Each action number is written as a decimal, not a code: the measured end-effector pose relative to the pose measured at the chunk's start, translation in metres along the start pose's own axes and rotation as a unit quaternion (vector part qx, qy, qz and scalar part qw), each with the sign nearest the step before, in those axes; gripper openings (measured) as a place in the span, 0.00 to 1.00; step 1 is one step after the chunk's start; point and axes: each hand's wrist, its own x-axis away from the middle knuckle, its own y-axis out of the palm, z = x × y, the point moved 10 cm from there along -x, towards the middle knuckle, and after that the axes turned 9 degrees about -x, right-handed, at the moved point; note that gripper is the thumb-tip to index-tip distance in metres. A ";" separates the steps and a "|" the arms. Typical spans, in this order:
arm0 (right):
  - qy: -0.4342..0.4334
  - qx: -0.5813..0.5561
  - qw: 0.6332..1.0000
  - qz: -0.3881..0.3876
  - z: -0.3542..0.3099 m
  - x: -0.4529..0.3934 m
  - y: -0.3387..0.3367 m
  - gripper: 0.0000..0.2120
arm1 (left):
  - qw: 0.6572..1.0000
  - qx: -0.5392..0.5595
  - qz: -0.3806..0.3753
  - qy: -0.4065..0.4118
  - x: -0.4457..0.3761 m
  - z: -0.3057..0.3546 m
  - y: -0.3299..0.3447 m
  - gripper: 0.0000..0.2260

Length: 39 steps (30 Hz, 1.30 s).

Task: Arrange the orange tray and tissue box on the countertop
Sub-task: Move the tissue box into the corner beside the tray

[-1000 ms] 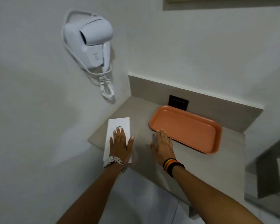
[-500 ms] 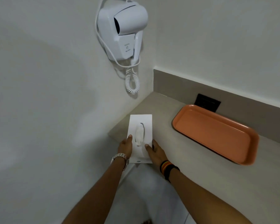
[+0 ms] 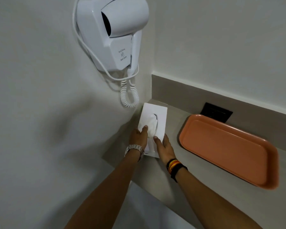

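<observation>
A white tissue box [image 3: 157, 116] lies flat on the beige countertop [image 3: 172, 164], its far end near the back left corner. A tissue pokes from its slot. My left hand [image 3: 138, 137] grips its left side with the thumb on top. My right hand [image 3: 164, 147] grips its right near side. The orange tray [image 3: 228, 149] lies empty to the right, apart from the box and from both hands.
A white wall-mounted hair dryer [image 3: 112, 33] hangs above the corner, its coiled cord [image 3: 129, 95] dangling just over the box's far end. A black socket plate [image 3: 216, 112] sits in the backsplash behind the tray. The counter's front edge runs under my forearms.
Both hands closed on the tissue box and slid it away from the front edge toward the back left corner. The tray has stayed put; the camera moved closer.
</observation>
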 end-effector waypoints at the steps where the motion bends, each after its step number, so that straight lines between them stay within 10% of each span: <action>1: 0.002 0.006 1.000 0.003 -0.004 -0.013 0.001 0.26 | 1.000 -0.006 -0.006 -0.002 -0.013 0.007 0.001 0.30; 15: 0.011 0.015 1.000 0.007 -0.013 -0.067 0.013 0.26 | 0.991 -0.117 -0.057 0.018 -0.091 0.024 0.009 0.30; 19: -0.068 0.152 0.986 -0.012 0.005 -0.027 -0.004 0.31 | 0.935 -0.295 0.035 0.195 -0.051 0.013 0.017 0.31; 23: -0.169 0.407 0.898 0.007 0.041 0.014 -0.030 0.28 | 0.863 -0.372 0.073 0.335 0.007 -0.024 0.044 0.32; 28: -0.175 0.540 0.823 -0.012 0.071 0.029 -0.037 0.29 | 0.847 -0.428 0.061 0.310 0.010 -0.042 0.059 0.35; 39: -0.178 0.535 0.826 0.003 0.066 0.027 -0.040 0.28 | 0.866 -0.451 0.035 0.213 -0.065 -0.019 0.038 0.37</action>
